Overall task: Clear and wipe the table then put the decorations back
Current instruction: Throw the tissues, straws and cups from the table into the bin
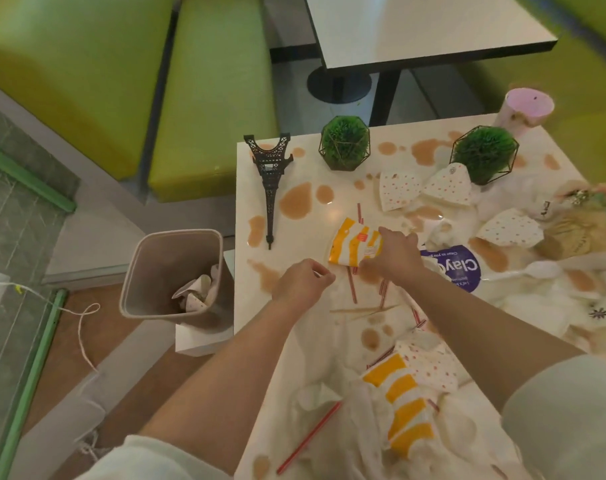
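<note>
Step in hand: clearing litter from the table (246, 202) into the bin (171, 271) before any wiping.

At the near edge lie a crushed orange-striped cup (403, 407), crumpled tissue (324, 398) and a red straw (308, 438). I judge these the easiest later picks, since they lie closest to me.

My left hand (303, 280) hovers over the left edge, just beside the bin, its fingers curled loosely; whether they pinch anything I cannot tell. I keep this hand free to receive or to steady litter on its way to the bin.

My right hand (395, 252) is at mid-table with its fingers clamped on a flattened orange-striped wrapper (348, 245). To do this well, I judge that I should lift the wrapper level, because brown spills (296, 200) surround it and its underside may drip. I should carry it low across the left edge and release it only over the bin mouth.

More straws (351, 289) lie scattered just beside the wrapper; gather these together in one pass.

Further off, the spotted cups (396, 190) lie on their sides near the right edge.

Along the far edge stand the decorations: the tower (269, 181) at the far left corner, the two plants (344, 143), and a pink candle (525, 110) at the far right corner. I judge the tower easily toppled, so I keep my arms clear of it.
</note>
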